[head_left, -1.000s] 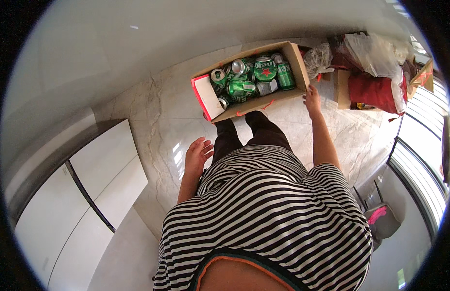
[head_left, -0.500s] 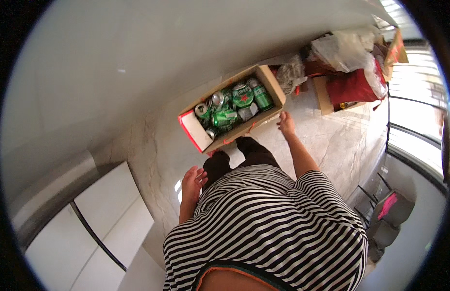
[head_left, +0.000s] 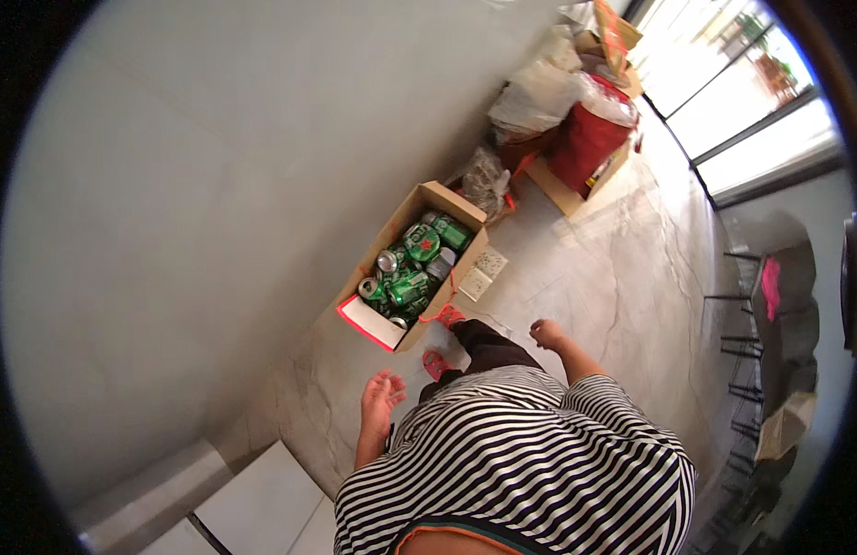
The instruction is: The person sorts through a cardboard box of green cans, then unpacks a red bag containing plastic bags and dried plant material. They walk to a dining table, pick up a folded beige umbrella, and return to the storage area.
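A long cardboard box (head_left: 368,268) full of crushed green and silver drink cans (head_left: 410,287) stands on the floor along the wall, ahead of my feet. Its top is uncovered, and a white flap with a red edge (head_left: 371,322) shows at the near left end. Red string (head_left: 438,310) hangs on its right side. My left hand (head_left: 382,398) hovers short of the box's near end, fingers apart and holding nothing. Out to the right, my right hand (head_left: 545,334) hangs away from the box with its fingers curled in; nothing shows in it.
Beyond the box lie a clear plastic bag (head_left: 486,183), a red bag (head_left: 586,148) and pale plastic bags (head_left: 539,92) by the wall. A small patterned mat or sheet (head_left: 482,274) lies on the floor. White cabinet (head_left: 262,499) at lower left; dark chairs (head_left: 784,296) at right.
My view has turned, so the box appears lower and steeper. My right hand, close to the box's right end before, is now well apart from it and more curled. More of my feet shows.
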### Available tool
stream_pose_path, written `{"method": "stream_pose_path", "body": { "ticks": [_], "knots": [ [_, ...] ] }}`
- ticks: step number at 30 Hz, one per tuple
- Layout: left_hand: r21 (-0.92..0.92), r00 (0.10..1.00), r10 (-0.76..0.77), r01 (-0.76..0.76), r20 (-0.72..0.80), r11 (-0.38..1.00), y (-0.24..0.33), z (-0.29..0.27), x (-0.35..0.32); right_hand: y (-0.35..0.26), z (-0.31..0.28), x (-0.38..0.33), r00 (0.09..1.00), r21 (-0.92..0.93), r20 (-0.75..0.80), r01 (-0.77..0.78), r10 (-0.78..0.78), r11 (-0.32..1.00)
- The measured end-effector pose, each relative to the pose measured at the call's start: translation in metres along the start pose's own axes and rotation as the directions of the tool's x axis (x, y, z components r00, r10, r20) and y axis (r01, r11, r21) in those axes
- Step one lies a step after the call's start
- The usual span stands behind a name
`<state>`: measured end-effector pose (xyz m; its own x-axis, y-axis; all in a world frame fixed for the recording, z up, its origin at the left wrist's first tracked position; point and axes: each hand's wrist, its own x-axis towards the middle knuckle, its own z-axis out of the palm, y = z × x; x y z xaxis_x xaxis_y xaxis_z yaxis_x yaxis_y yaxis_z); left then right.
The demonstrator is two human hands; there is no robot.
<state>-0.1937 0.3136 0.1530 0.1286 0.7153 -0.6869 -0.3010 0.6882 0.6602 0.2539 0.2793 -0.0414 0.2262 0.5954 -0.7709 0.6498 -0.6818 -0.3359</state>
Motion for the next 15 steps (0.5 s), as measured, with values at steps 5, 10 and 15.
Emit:
{"method": "stream_pose_path", "body": {
  "ticks": [5, 10, 15],
  "knots": [
    [0.197, 0.817, -0.294, 0.224, 0.496, 0.955, -0.043, 0.029, -0.023, 0.064, 0.043, -0.067, 0.999, -0.023, 0.025, -0.019, 0.020, 1.000],
    [0.612, 0.769, -0.450, 0.097, 0.455, 0.785, -0.075, 0.061, -0.006, 0.123, 0.049, -0.117, 0.998, -0.053, 0.030, -0.051, 0.053, 0.997],
    [0.867, 0.891, -0.303, -0.171, 0.339, 0.468, -0.073, 0.106, 0.017, 0.160, 0.031, -0.112, 0.989, 0.124, -0.022, -0.141, 0.145, 0.982]
  ]
}}
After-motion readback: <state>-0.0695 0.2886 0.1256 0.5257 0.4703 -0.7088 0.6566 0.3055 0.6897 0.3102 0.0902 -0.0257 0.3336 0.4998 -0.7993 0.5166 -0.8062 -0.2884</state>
